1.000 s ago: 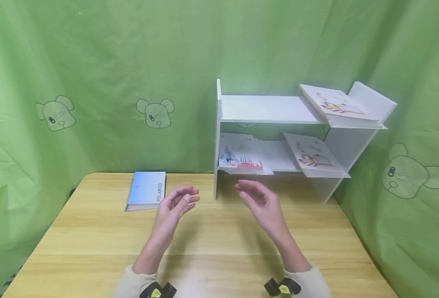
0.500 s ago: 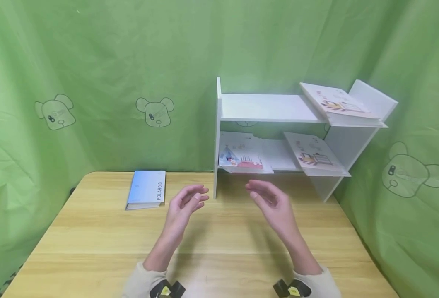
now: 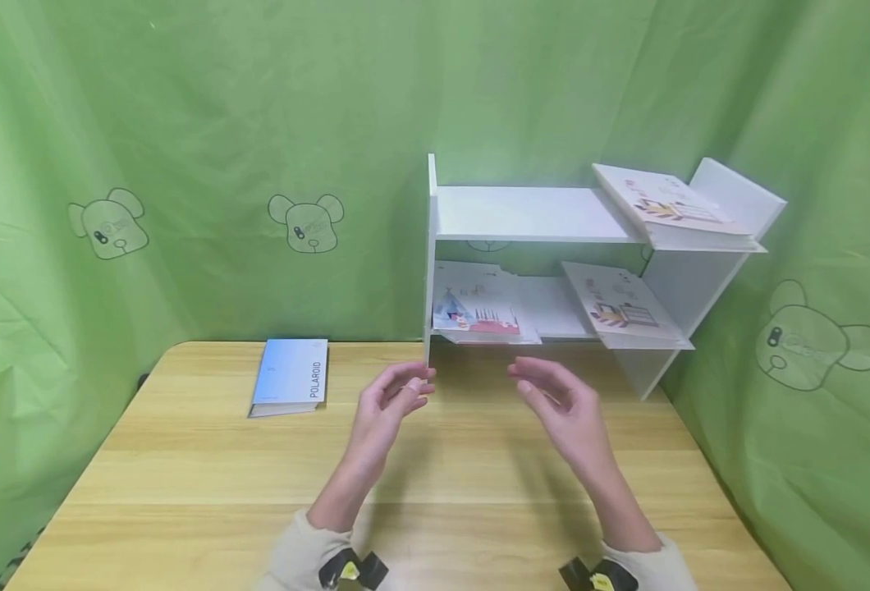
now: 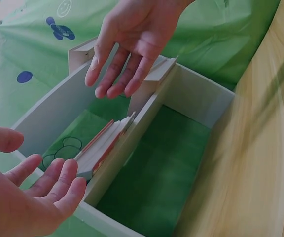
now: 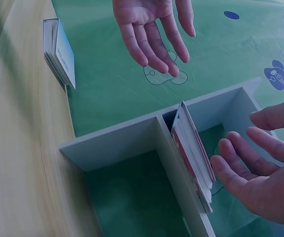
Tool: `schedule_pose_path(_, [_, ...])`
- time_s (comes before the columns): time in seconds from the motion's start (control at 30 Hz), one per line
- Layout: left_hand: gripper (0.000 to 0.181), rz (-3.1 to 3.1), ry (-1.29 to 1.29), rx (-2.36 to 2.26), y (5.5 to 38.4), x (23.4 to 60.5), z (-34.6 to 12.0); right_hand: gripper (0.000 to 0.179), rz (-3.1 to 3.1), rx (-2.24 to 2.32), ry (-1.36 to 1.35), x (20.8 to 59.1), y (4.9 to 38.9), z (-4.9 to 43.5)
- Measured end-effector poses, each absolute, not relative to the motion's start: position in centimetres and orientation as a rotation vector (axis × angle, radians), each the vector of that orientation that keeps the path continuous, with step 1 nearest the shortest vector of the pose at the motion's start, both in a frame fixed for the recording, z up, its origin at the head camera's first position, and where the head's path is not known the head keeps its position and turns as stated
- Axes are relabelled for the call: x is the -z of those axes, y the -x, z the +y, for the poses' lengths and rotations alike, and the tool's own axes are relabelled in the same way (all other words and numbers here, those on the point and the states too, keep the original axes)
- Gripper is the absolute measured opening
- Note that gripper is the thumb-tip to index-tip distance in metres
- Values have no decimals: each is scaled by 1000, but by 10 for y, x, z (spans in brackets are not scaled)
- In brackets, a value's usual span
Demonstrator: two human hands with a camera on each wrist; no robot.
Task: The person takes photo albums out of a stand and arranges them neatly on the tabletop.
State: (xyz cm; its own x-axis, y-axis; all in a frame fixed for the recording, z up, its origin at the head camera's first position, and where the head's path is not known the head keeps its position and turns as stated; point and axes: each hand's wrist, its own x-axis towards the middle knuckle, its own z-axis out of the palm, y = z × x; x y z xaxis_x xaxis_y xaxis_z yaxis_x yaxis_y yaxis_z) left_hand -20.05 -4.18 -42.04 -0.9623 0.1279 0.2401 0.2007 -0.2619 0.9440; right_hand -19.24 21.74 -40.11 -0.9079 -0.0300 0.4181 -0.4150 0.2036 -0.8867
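Observation:
My left hand (image 3: 385,414) hovers over the table in front of the shelf's left side panel, fingers loosely bent and holding nothing. My right hand (image 3: 570,414) mirrors it in front of the lower shelf, palm turned inward, also holding nothing. Behind them stands a white two-tier shelf (image 3: 527,212). Books with a tent picture (image 3: 477,308) lie at the left of its lower tier. Another illustrated book (image 3: 623,304) lies on that tier's right side, and a thick one (image 3: 667,205) lies on the upper tier's right. A blue-and-white POLAROID album (image 3: 290,373) lies flat to the left.
The wooden table (image 3: 184,484) reaches back to a green curtain (image 3: 206,123) with bear-head drawings, which also hangs along both sides. Some books jut past the front edges of the shelf boards.
Both hands have shifted to the right together, keeping about the same distance apart. The shelf, books and album have not moved.

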Motion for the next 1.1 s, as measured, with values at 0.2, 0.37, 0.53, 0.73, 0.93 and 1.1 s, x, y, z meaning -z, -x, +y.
schedule_pose_path(0.2, [34,-1876,449,2448,201,418,-33,32,-2167,-1718,-418,399,192,227])
schedule_pose_path(0.37, [35,-1868,455,2452,202,417,-26,31,-2161,-1706,-406,395,190,233])
schedule_pose_path(0.53, [35,-1861,458,2459,203,416,-21,31,-2165,-1680,-397,392,188,238])
schedule_pose_path(0.73, [35,-1881,449,2438,205,415,-15,32,-2187,-1620,-402,390,187,246])
schedule_pose_path(0.93, [35,-1887,454,2443,207,411,-6,32,-2198,-1561,-386,389,186,255])
schedule_pose_path(1.1, [36,-1868,468,2466,208,407,3,32,-2199,-1531,-379,388,185,262])
